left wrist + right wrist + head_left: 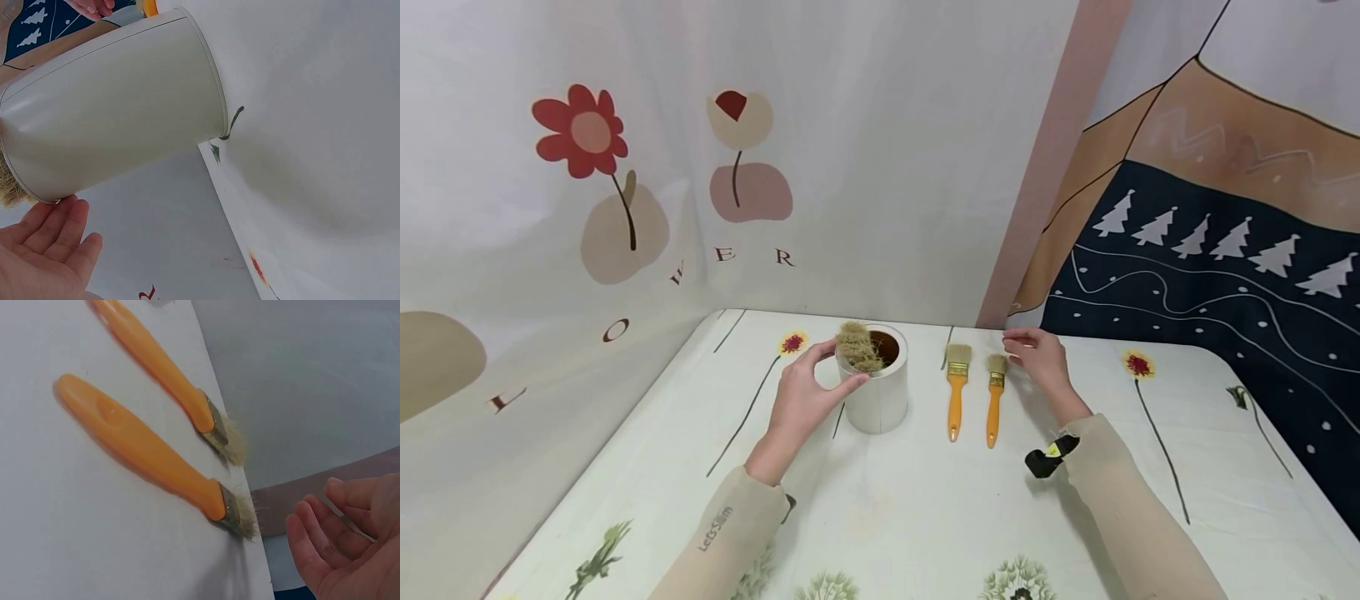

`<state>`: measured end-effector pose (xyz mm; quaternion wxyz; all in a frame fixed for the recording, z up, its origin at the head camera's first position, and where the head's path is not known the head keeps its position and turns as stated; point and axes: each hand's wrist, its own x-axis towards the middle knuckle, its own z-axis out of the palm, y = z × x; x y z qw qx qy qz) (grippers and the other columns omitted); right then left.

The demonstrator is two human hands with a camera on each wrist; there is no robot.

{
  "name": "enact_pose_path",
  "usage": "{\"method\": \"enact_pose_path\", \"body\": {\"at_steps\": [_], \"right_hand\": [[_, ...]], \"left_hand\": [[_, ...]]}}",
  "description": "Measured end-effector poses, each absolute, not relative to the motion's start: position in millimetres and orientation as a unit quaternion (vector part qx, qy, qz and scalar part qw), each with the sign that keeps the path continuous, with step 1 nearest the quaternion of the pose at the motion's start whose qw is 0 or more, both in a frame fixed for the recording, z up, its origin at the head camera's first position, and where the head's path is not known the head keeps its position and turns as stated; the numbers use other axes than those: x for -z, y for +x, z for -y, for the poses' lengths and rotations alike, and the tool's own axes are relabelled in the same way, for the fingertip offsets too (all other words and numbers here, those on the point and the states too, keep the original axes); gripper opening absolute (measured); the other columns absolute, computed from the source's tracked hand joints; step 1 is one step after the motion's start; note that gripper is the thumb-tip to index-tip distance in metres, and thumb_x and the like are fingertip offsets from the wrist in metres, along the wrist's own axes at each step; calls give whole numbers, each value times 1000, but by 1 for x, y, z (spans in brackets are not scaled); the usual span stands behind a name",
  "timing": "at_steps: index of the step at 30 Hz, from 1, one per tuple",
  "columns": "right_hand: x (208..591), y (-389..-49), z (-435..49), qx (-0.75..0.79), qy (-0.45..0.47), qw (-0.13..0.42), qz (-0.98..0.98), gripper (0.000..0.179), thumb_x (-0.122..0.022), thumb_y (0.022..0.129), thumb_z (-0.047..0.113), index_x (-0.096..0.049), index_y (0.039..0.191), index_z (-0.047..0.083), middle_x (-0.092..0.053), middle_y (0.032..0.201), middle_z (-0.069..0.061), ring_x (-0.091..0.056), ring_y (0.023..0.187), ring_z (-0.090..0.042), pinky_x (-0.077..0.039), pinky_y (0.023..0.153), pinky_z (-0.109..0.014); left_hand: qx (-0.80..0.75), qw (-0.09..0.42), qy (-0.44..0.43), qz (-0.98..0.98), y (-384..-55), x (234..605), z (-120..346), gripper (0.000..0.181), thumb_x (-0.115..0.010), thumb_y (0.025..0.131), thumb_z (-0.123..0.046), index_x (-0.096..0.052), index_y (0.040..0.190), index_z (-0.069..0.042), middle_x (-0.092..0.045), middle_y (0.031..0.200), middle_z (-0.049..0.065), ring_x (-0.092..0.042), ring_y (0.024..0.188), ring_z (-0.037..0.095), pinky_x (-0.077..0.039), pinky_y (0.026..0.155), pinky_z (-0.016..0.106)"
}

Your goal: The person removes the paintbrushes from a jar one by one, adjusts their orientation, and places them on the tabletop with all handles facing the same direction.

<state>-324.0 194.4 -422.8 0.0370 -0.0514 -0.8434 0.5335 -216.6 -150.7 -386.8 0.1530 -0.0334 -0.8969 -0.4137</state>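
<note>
A white cylindrical container (877,404) stands upright on the table, brown inside, with a tan bristly clump (857,347) sticking up at its left rim. My left hand (801,392) holds the container near the top, thumb at the front of the rim and fingers at the far left. Its fingertips (78,212) meet the rim in the left wrist view. Two flat paintbrushes with orange handles, a wider one (957,392) and a narrower one (995,400), lie side by side, bristles away from me. Just right of the narrower brush's bristles, my right hand (1037,358) hovers with loosely bent fingers, holding nothing.
A white flower-print cloth covers the table (895,517). Behind it hangs a pale printed curtain (880,167), with a dark tree-patterned fabric (1210,275) at the right. A black wrist-worn device (1043,462) sits below the right sleeve.
</note>
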Motion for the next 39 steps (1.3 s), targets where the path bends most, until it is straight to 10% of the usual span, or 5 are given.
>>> {"method": "enact_pose_path", "body": {"at_steps": [39], "right_hand": [[383,-283,-142,-562,56,25,825,30,-63,99,16,-65,127,4,-67,126,-18,-66,114,-29,-56,94,-28]], "left_hand": [[417,157,-35,895,-217,387,151,75,-83,78,-44,-56,139,-10,-63,138,12,-55,133,30,-42,112,50]]}}
